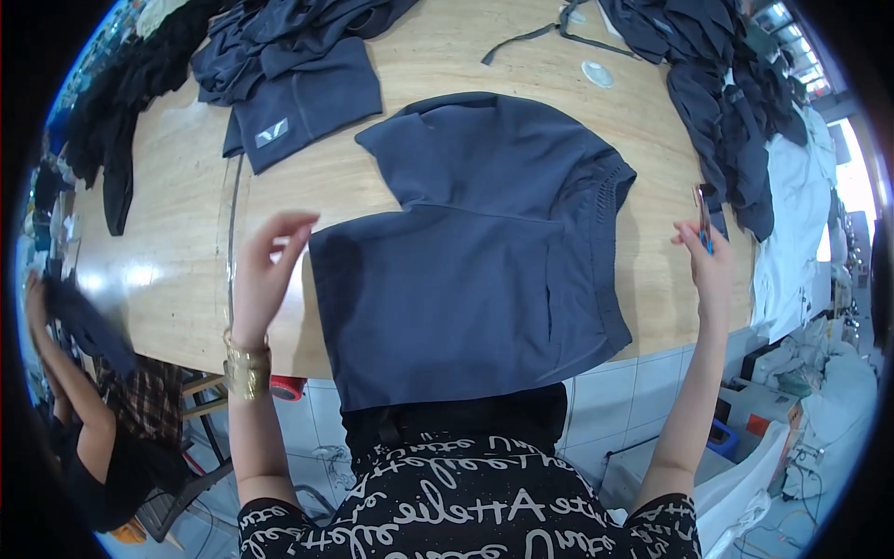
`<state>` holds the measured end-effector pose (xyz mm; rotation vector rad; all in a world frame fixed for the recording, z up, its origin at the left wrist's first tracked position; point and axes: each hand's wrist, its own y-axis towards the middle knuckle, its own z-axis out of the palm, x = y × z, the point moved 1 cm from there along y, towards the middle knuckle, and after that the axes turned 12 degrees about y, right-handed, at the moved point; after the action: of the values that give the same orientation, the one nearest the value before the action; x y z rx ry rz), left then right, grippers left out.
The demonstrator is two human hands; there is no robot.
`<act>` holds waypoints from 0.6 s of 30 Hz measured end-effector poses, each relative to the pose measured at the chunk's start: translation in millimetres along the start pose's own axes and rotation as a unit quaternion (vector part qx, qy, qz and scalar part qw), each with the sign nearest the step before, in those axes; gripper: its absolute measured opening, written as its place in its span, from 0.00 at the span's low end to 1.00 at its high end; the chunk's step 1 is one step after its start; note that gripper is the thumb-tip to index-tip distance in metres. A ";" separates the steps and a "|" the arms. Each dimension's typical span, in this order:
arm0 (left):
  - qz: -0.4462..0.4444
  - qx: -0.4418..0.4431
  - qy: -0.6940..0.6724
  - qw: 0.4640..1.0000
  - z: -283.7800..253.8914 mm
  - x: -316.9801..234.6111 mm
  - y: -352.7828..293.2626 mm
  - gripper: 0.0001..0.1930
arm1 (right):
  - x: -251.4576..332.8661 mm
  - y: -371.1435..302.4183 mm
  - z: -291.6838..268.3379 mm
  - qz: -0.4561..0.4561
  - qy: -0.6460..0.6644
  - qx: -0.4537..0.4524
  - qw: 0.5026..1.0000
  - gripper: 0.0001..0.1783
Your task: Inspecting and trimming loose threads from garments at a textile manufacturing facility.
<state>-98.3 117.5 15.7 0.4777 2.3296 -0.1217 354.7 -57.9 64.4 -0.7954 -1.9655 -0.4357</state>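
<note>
One pair of dark blue-grey shorts (456, 270) lies spread mid-tabletop (177, 261), directly before the wearer; dial centred on the garment, 12 pointing away. Waistband (605, 270) at 3 o'clock, gathered, most visibly toward 2; near leg hem (326, 317) at 8 to 9, far leg opening toward 10. Near edge, at 6, hangs past the tabletop's rim. Hands: well apart. Left hand (263, 279), at 9 o'clock, is loosely curled beside the near hem's upper corner; nothing seen in it, and cannot tell whether its tips meet or touch cloth. Right hand (712, 270), at 3, is closed round a slim tool, probably snips (703, 219), clear of the waistband. Handling estimate: light, limp, thin woven cloth, smooth enough to slide on bare wood; the overhang may add drag toward 6. Not fragile, though a stray blade could nick it. Waistband likely stretchy and thicker, hence the firmest grip, but pulling there would distort the gathers. Better holds: a flat palm mid-panel to pin it, or a fingertip pinch at the hem's corners, near 8 and 9. Avoid the pocket slit (548, 307) at 4, which would probably gape. Further dark garments (307, 93) lie at 11.
</note>
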 end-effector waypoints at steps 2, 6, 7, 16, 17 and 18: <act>0.027 -0.006 -0.042 0.999 0.5 0.9 33.1 0.11 | 1.1 18.3 6.5 -0.004 -0.006 0.004 1.000 0.15; 0.064 -0.031 -0.051 0.996 31.7 3.1 117.3 0.13 | -15.4 55.1 37.8 0.001 -0.029 0.040 0.999 0.18; 0.069 -0.030 -0.051 0.996 41.8 4.9 136.7 0.13 | -17.2 60.5 48.9 0.002 -0.017 0.048 0.999 0.19; 0.058 -0.052 0.065 0.995 60.0 -7.5 176.7 0.09 | -11.9 58.8 67.6 0.104 0.283 0.118 0.946 0.16; 0.083 -0.087 -0.038 0.992 45.8 -10.8 168.5 0.07 | -4.0 47.7 60.6 0.109 0.426 0.115 0.891 0.11; 0.110 -0.118 -0.144 0.976 26.9 -21.8 154.6 0.05 | 3.2 34.6 44.9 0.109 0.475 0.128 0.864 0.10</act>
<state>-8.6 248.0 19.5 0.5537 1.9627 0.1802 348.8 -5.3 44.2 -0.4700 -0.9650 -0.3246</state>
